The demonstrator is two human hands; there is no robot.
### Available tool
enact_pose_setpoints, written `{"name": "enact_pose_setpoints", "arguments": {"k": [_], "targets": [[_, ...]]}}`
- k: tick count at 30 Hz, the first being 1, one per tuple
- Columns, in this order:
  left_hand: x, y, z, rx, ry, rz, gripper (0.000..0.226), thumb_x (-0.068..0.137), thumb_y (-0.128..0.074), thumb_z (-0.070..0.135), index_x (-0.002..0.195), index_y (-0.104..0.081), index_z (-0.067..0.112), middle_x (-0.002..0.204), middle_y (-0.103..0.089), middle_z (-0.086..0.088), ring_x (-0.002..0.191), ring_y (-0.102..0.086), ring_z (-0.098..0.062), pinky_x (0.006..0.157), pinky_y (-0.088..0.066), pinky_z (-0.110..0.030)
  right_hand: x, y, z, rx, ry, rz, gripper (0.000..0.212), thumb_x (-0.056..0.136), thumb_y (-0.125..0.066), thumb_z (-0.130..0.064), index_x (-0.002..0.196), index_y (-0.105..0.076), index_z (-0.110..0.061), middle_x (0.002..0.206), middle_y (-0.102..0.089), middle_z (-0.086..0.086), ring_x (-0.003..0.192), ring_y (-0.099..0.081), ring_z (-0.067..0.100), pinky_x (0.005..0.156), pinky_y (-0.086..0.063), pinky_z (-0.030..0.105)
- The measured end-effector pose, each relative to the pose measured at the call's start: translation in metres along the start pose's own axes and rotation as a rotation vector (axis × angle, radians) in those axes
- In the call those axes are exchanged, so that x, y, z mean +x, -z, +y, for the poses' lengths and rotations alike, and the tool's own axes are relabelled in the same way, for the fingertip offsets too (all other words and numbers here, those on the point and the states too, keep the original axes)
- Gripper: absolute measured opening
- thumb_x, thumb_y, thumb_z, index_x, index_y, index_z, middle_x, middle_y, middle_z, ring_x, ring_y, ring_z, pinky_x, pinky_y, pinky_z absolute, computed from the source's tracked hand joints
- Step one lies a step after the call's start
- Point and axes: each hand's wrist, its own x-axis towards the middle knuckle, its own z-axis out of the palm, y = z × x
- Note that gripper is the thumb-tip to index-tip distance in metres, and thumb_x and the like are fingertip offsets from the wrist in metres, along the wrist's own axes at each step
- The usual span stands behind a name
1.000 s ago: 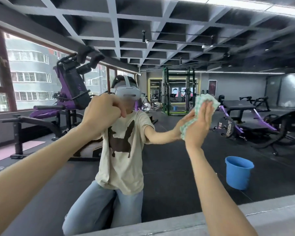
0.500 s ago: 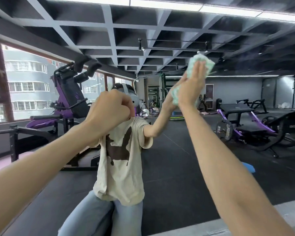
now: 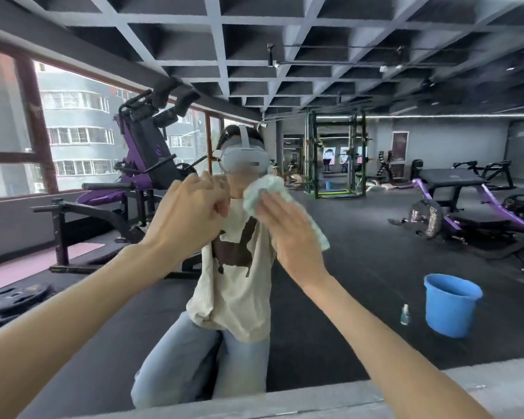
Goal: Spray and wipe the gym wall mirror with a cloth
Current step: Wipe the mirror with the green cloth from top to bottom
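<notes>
Wiping the gym wall mirror (image 3: 375,261) with a cloth.
The right hand (image 3: 291,234) presses the pale green cloth (image 3: 265,189) flat against the glass near the centre, fingers straight and spread over it. Just left of it, the left hand (image 3: 191,213) is held at the mirror with fingers curled, holding nothing. A spray bottle (image 3: 405,314) and blue bucket (image 3: 451,306) show reflected at right.

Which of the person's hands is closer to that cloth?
Right. The right hand lies flat on the cloth, pressing it against the mirror. The left hand hangs just left of the cloth, fingers curled, not touching it.
</notes>
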Motion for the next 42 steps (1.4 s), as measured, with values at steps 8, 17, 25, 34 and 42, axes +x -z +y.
{"name": "enact_pose_setpoints", "arguments": {"k": [8,17,25,34,42], "targets": [[-0.034,-0.023,-0.001,0.021,0.008,-0.119,0.029,0.065,-0.043,0.004,0.071,-0.069,0.018,0.074,-0.052,0.008,0.082,-0.036,-0.017,0.075,-0.044,-0.043,-0.055,0.023,0.051,-0.293,0.459,-0.242,0.036,0.094,-0.055,-0.014,0.129,-0.058,-0.023,0.134,-0.057,-0.006,0.125,-0.052,0.01,0.104,-0.035,0.022],[-0.074,-0.048,0.007,-0.108,0.07,-0.175,0.038,0.06,-0.034,0.005,0.067,-0.071,0.012,0.078,-0.061,-0.006,0.085,-0.045,-0.027,0.092,-0.041,-0.045,-0.17,0.008,-0.002,-0.229,0.176,-0.247,0.065,0.095,-0.035,0.008,0.153,-0.015,-0.016,0.156,-0.024,0.0,0.146,-0.017,0.017,0.12,-0.015,0.037],[-0.102,-0.059,-0.008,-0.094,0.036,-0.182,0.034,0.057,-0.039,-0.002,0.063,-0.069,0.013,0.072,-0.055,0.0,0.079,-0.039,-0.022,0.071,-0.043,-0.04,-0.205,0.002,0.006,-0.285,0.854,-0.513,0.054,0.096,-0.036,0.004,0.146,-0.035,-0.015,0.153,-0.034,-0.003,0.141,-0.03,0.013,0.12,-0.012,0.038],[-0.122,-0.086,-0.017,-0.016,0.127,-0.119,0.021,0.063,-0.05,-0.006,0.061,-0.064,0.009,0.079,-0.056,-0.014,0.082,-0.04,-0.027,0.068,-0.046,-0.044,-0.164,-0.037,-0.058,-0.195,0.41,-0.221,0.048,0.101,-0.019,0.0,0.148,-0.028,-0.01,0.157,-0.024,0.0,0.143,-0.023,0.015,0.12,-0.01,0.033],[-0.135,-0.074,-0.029,0.016,0.101,-0.114,0.019,0.065,-0.046,0.0,0.057,-0.061,0.011,0.073,-0.038,0.003,0.072,-0.028,-0.019,0.065,-0.033,-0.033,-0.256,-0.054,-0.093,-0.143,0.906,-0.816,0.048,0.087,-0.049,-0.014,0.134,-0.054,-0.022,0.137,-0.053,-0.013,0.129,-0.046,0.003,0.117,-0.013,0.027]]}}
